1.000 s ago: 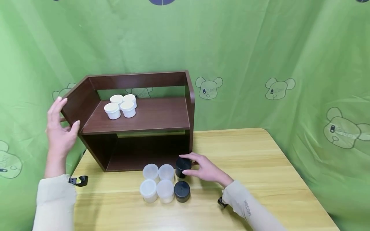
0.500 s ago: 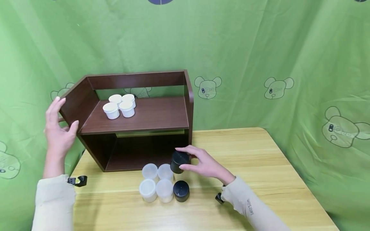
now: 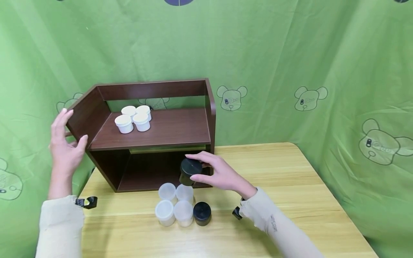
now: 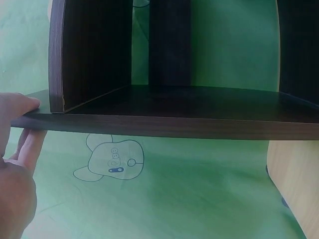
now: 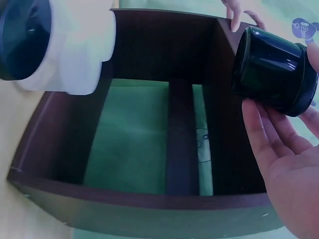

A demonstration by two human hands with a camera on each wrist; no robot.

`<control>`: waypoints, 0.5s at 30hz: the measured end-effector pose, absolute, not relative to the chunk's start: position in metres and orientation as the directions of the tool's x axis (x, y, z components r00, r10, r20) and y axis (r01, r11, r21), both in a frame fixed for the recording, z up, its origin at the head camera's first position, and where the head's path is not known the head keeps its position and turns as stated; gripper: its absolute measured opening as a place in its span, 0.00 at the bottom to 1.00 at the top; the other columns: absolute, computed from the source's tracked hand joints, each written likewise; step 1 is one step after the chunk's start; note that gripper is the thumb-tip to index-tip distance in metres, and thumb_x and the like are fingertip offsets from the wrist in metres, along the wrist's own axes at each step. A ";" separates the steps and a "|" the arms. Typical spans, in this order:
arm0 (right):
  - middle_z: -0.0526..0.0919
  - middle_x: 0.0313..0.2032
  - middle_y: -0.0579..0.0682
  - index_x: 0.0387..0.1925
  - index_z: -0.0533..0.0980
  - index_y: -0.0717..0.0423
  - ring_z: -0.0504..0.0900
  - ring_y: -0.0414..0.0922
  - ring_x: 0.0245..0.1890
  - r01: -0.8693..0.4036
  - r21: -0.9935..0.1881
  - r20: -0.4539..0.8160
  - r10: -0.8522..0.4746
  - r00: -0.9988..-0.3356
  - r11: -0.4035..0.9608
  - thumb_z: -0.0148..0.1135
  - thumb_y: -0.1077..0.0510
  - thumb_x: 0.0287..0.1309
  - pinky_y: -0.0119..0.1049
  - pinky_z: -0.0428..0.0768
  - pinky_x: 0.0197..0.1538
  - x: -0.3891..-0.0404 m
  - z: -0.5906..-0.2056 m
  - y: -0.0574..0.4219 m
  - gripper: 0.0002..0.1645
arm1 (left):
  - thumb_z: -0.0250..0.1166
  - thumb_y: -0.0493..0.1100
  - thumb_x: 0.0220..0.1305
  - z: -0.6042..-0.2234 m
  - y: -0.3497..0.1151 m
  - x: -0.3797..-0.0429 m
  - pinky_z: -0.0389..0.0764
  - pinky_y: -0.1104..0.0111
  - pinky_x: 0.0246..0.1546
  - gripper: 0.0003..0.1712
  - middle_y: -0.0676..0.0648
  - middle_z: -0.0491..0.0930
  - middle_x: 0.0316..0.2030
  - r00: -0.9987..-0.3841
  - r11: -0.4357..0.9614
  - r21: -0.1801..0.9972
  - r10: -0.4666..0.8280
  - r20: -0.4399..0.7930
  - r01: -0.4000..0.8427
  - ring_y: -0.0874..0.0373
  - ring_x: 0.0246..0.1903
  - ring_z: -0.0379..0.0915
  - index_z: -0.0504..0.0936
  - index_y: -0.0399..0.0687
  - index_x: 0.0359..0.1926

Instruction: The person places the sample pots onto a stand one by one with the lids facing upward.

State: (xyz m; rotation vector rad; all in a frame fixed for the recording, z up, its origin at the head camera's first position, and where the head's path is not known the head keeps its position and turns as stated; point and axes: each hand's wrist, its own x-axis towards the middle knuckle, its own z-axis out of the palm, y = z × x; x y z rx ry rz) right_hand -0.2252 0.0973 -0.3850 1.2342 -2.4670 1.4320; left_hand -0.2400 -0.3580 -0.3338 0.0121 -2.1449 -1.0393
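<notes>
My right hand [image 3: 221,173] grips a black lidded jar [image 3: 190,168] between thumb and fingers, in front of the lower compartment of a dark brown two-tier shelf [image 3: 174,125]. In the right wrist view the jar [image 5: 274,69] lies across my fingers, glossy, with a ribbed lid. My left hand [image 3: 67,147] holds the shelf's left side panel. The left wrist view has its thumb [image 4: 22,104] on one face and fingers [image 4: 31,149] on the other. A second black jar [image 3: 202,214] stands on the table beside several translucent lidded containers [image 3: 165,212].
Several white lidded jars [image 3: 142,122] stand grouped at the left of the upper tier. The shelf's right side panel [image 3: 211,111] rises near my right hand. A green curtain [image 3: 264,71] hangs behind the wooden table [image 3: 277,179].
My right hand has lifted the black jar off the table, from beside the translucent containers, and carried it up and left toward the lower compartment. The left hand stays on the panel.
</notes>
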 end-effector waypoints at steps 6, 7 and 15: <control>0.81 0.58 0.44 0.71 0.74 0.43 0.80 0.40 0.53 -0.661 -0.709 0.423 -0.603 -0.676 0.243 0.73 0.54 0.62 0.39 0.86 0.60 -0.228 -0.370 0.086 0.37 | 0.64 0.25 0.63 -0.336 -0.361 -0.241 0.73 0.95 0.39 0.48 0.66 0.53 0.79 -0.718 0.669 0.676 -0.303 0.626 0.308 0.71 0.48 0.62 0.64 0.66 0.78; 0.82 0.58 0.44 0.71 0.74 0.43 0.80 0.40 0.53 -0.664 -0.708 0.431 -0.599 -0.675 0.239 0.73 0.54 0.62 0.39 0.86 0.60 -0.228 -0.367 0.084 0.36 | 0.64 0.25 0.63 -0.336 -0.361 -0.241 0.73 0.94 0.39 0.48 0.66 0.53 0.79 -0.715 0.671 0.672 -0.300 0.631 0.312 0.71 0.48 0.63 0.64 0.66 0.78; 0.82 0.54 0.47 0.71 0.74 0.50 0.80 0.41 0.50 -0.668 -0.713 0.475 -0.554 -0.683 0.213 0.72 0.55 0.63 0.35 0.86 0.58 -0.236 -0.348 0.067 0.35 | 0.65 0.25 0.62 -0.338 -0.360 -0.242 0.73 0.94 0.37 0.48 0.65 0.54 0.79 -0.697 0.684 0.649 -0.285 0.658 0.333 0.72 0.47 0.63 0.65 0.64 0.78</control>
